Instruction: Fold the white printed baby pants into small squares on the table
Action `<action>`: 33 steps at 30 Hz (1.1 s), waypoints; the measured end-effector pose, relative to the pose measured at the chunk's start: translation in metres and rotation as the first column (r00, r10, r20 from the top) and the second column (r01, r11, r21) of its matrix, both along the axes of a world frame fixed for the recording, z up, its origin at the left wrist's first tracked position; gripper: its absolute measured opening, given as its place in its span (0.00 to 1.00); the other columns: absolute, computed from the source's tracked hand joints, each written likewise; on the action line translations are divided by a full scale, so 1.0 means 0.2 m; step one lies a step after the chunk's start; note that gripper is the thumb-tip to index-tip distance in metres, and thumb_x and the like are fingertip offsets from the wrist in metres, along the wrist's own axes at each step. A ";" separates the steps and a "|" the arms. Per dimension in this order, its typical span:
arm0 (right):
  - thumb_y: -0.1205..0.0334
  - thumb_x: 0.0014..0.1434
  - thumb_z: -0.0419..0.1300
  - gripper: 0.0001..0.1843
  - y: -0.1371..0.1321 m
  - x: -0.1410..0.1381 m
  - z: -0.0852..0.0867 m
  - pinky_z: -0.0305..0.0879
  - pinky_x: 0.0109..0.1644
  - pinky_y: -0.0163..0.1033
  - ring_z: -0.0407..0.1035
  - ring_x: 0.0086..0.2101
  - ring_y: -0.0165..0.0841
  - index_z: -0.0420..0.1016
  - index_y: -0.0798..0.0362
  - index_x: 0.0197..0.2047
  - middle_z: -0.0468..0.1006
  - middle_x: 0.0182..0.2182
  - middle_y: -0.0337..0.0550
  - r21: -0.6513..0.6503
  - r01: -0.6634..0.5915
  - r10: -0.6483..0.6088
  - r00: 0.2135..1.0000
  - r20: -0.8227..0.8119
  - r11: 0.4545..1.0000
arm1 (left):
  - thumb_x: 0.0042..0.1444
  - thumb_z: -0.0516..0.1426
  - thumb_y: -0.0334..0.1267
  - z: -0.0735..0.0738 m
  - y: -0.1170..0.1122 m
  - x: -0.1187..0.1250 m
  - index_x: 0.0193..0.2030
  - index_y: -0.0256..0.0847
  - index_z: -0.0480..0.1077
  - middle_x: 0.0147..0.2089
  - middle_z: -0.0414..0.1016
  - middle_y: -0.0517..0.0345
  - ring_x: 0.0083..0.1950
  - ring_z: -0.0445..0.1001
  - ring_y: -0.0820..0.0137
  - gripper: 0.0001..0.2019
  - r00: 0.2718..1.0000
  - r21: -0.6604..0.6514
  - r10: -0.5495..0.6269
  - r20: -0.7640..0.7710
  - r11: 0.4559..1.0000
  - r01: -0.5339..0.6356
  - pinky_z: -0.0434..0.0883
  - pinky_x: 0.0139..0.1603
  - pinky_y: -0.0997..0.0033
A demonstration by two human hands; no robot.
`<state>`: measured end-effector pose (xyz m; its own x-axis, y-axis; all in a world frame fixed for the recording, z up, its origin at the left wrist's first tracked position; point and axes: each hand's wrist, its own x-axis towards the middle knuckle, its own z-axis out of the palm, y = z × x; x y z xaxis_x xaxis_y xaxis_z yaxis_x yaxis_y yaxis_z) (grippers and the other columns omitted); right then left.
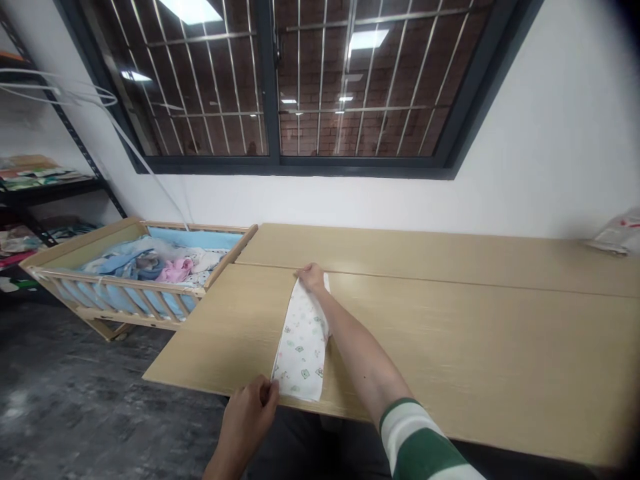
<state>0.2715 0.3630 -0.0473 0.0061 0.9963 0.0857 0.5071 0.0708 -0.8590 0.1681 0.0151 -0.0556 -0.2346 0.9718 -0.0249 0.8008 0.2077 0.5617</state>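
Note:
A white cloth (303, 347) with small green and pink prints lies on the wooden table as a long, narrow folded strip. My left hand (250, 413) is at the table's front edge, its fingers pinched on the cloth's near left corner. Reaching across to the strip's far end, my right hand (311, 277) has its fingers closed on the cloth's far left corner. My right forearm passes over the strip's right side and hides part of that edge.
The light wooden table (450, 333) has a seam along its back. To the left stands a wooden crib (135, 293) with blue lining and heaped clothes. A plastic bag (620, 233) sits at the far right. Behind are a barred window (275, 87) and a shelf (50, 190).

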 end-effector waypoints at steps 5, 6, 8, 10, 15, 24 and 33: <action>0.68 0.59 0.57 0.03 -0.03 0.04 0.04 0.67 0.39 0.34 0.73 0.32 0.31 0.72 0.53 0.38 0.78 0.30 0.39 0.073 -0.076 0.076 0.997 0.007 0.994 | 0.68 0.51 0.46 0.03 -0.02 0.01 0.28 0.44 0.66 0.27 0.78 0.58 0.33 0.79 0.61 0.17 0.968 -0.044 0.053 -0.246 0.997 -0.066 0.55 0.31 0.69; 0.68 0.60 0.56 0.05 -0.05 0.06 0.05 0.67 0.41 0.35 0.73 0.34 0.31 0.72 0.53 0.39 0.79 0.32 0.40 0.099 -0.100 0.100 0.995 0.013 0.990 | 0.68 0.51 0.47 0.03 -0.03 0.01 0.28 0.45 0.66 0.27 0.77 0.58 0.32 0.79 0.61 0.18 0.958 -0.020 0.076 -0.275 0.996 -0.085 0.57 0.30 0.68; 0.68 0.61 0.56 0.08 -0.11 0.10 0.07 0.68 0.45 0.36 0.74 0.37 0.32 0.73 0.52 0.43 0.81 0.35 0.40 0.150 -0.180 0.177 0.984 0.031 0.972 | 0.68 0.52 0.50 0.03 -0.06 0.03 0.29 0.45 0.67 0.28 0.77 0.58 0.33 0.79 0.61 0.18 0.948 0.126 0.080 -0.307 0.991 -0.043 0.62 0.33 0.67; 0.65 0.63 0.57 0.09 -0.22 0.14 0.08 0.69 0.49 0.38 0.75 0.40 0.33 0.74 0.52 0.47 0.82 0.40 0.42 0.219 -0.323 0.312 0.946 0.083 0.921 | 0.68 0.52 0.49 0.02 -0.09 0.06 0.36 0.44 0.71 0.34 0.80 0.56 0.38 0.79 0.61 0.15 0.943 0.346 0.036 -0.330 0.935 0.085 0.68 0.42 0.64; 0.55 0.68 0.57 0.21 -0.60 0.22 0.14 0.61 0.66 0.50 0.67 0.61 0.42 0.71 0.53 0.61 0.74 0.61 0.53 0.296 -0.736 0.647 0.677 0.351 0.609 | 0.67 0.52 0.43 -0.04 -0.14 0.22 0.63 0.33 0.66 0.59 0.76 0.42 0.60 0.74 0.57 0.22 0.883 0.583 -0.008 -0.470 0.748 0.317 0.69 0.56 0.60; 0.55 0.74 0.50 0.31 -1.14 0.32 0.21 0.40 0.77 0.47 0.39 0.74 0.37 0.52 0.52 0.76 0.49 0.75 0.50 0.084 -0.990 0.856 0.139 0.497 0.112 | 0.62 0.57 0.46 -0.20 -0.17 0.30 0.53 0.43 0.76 0.56 0.78 0.41 0.61 0.71 0.46 0.17 0.795 0.530 0.051 -0.605 0.770 0.354 0.65 0.56 0.50; 0.47 0.73 0.49 0.35 -1.06 0.37 0.08 0.36 0.76 0.51 0.41 0.74 0.40 0.48 0.48 0.77 0.49 0.75 0.48 -0.027 -0.983 0.840 0.140 0.524 0.180 | 0.61 0.59 0.50 -0.19 -0.16 0.25 0.58 0.47 0.75 0.61 0.75 0.42 0.66 0.67 0.45 0.21 0.753 0.498 0.015 -0.658 0.758 0.420 0.65 0.56 0.52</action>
